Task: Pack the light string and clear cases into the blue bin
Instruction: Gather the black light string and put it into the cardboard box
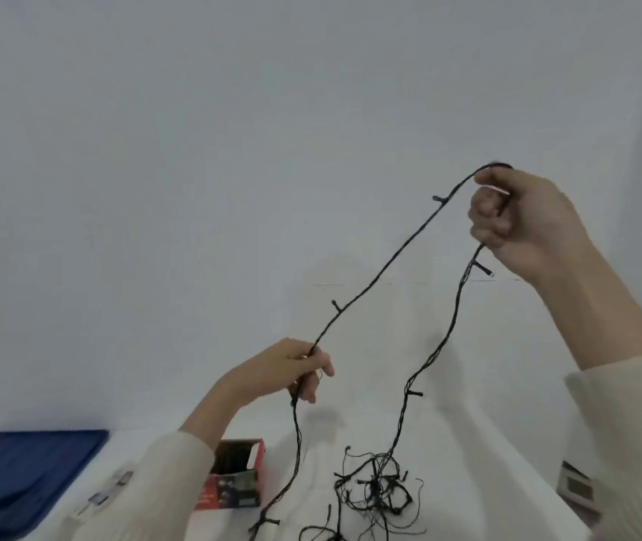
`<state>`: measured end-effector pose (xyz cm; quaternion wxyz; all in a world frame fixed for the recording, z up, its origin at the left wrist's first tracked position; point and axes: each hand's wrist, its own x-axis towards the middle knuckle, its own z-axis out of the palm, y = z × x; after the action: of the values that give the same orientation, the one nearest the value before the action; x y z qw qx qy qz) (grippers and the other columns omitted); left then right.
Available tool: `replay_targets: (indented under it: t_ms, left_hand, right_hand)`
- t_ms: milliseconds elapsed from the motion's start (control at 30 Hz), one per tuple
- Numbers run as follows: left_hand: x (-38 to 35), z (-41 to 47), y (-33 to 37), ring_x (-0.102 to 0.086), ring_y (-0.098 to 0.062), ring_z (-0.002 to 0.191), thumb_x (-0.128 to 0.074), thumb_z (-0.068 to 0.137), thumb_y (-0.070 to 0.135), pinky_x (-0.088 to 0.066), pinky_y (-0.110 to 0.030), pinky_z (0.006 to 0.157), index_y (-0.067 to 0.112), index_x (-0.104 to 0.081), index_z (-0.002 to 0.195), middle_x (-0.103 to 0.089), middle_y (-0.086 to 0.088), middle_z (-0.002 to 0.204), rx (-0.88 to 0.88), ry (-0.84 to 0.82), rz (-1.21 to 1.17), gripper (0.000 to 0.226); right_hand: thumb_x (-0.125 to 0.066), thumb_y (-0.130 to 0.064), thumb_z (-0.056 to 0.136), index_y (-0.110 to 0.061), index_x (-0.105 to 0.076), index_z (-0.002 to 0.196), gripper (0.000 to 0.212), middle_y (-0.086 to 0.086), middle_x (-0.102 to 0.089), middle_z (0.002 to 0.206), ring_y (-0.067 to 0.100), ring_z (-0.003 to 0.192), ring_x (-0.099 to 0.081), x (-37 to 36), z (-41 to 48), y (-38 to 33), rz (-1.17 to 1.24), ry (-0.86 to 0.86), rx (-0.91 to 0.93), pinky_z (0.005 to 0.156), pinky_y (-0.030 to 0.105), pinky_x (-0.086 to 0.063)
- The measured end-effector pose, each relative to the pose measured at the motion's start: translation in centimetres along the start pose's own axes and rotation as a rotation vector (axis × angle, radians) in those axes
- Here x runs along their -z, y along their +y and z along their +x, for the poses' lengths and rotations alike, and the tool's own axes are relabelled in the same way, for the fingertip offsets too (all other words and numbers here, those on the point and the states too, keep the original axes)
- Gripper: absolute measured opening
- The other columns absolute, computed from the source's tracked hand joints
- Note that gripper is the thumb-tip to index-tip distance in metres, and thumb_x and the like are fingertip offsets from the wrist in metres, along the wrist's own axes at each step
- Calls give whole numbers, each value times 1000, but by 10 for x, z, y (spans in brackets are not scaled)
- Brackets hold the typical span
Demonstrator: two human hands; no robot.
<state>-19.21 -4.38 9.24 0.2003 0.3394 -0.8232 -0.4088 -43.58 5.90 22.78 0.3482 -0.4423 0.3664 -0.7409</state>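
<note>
A dark light string [384, 267] with small bulbs stretches in the air between my two hands. My right hand [522, 220] is raised high and shut on one part of it. My left hand [292, 369] is lower and pinches another part. From both hands the string hangs down to a tangled heap [374, 490] on the white table. The blue bin [18, 478] sits at the lower left. Small clear cases [104, 491] lie between the bin and my left sleeve, partly hidden by it.
An open red and black cardboard box [237, 478] lies on the table just right of my left forearm. A pale flat object [577, 488] shows at the right, partly behind my right sleeve. A plain white wall fills the background.
</note>
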Motion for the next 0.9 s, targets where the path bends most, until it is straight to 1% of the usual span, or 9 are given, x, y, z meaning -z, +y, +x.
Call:
replay_targets:
  t_ms: [67, 133, 200, 300, 467, 633, 800, 833, 900]
  left_hand:
    - [10, -3, 14, -53, -13, 50, -40, 100, 25, -50, -24, 60, 11, -61, 87, -52, -3, 60, 0, 170, -72, 28]
    - [17, -3, 48, -44, -11, 45, -39, 100, 27, -43, -22, 53, 14, -59, 84, -47, 0, 58, -59, 249, 59, 29]
    - [22, -6, 85, -42, -10, 48, -40, 97, 24, -39, -22, 52, 16, -59, 82, -48, 2, 59, -144, 237, 269, 26]
    - [29, -8, 111, -44, -5, 49, -46, 88, 15, -35, -17, 48, 20, -66, 78, -51, 8, 59, -216, 294, 471, 24]
    - [26, -11, 91, -33, -8, 45, -60, 86, 37, -25, -13, 42, 20, -61, 58, -42, 5, 48, -260, 481, 215, 33]
    - [23, -7, 53, -52, -1, 50, -58, 90, 30, -36, -10, 51, 12, -62, 72, -65, 3, 64, -224, 653, 236, 26]
    - [17, -12, 11, -54, -8, 44, -52, 94, 19, -47, -17, 52, 7, -55, 94, -60, -2, 59, -16, 432, 55, 13]
    - [19, -15, 8, -50, -11, 44, -53, 94, 18, -49, -20, 53, 6, -56, 96, -54, -1, 57, 18, 381, -60, 13]
    - [27, -21, 10, -40, -10, 41, -54, 94, 16, -44, -19, 46, 8, -60, 93, -43, 0, 56, 48, 333, -253, 10]
  right_hand:
    - [-52, -16, 89, -22, -55, 94, 8, 3, -47, 61, 10, 40, -31, -9, -7, 9, -592, -45, 1, 38, 20, -25]
    - [-64, -21, 84, -36, -42, 120, 44, -2, -48, 68, 12, 53, -38, -21, -15, 24, -922, -264, -30, 49, 22, -30]
    - [-70, -34, 79, -48, -38, 125, 58, -8, -45, 63, 10, 54, -36, -38, -27, 36, -910, -520, -107, 49, 21, -30]
    - [-65, -48, 80, -29, -63, 90, 22, -8, -35, 55, 10, 48, -26, -51, -30, 46, -820, -621, -116, 44, 18, -21]
    - [-65, -39, 82, -16, -69, 71, 26, -7, -24, 48, 12, 46, -18, -47, -29, 48, -830, -641, -174, 47, 23, -13]
    - [-56, -27, 91, -14, -60, 67, 27, -3, -22, 49, 14, 50, -14, -41, -24, 51, -430, -397, -105, 45, 23, -11]
    - [-51, -24, 95, -15, -54, 66, 30, -7, -24, 41, 8, 36, -18, -29, -11, 44, -104, 59, 33, 39, 18, -11]
    - [-52, -24, 94, -15, -57, 66, 30, -8, -29, 38, 8, 35, -23, -23, -8, 42, -187, 141, 83, 39, 17, -15]
    - [-55, -31, 92, -17, -67, 81, 21, -8, -54, 51, 13, 51, -47, -11, -7, 37, -782, 215, 162, 50, 23, -34]
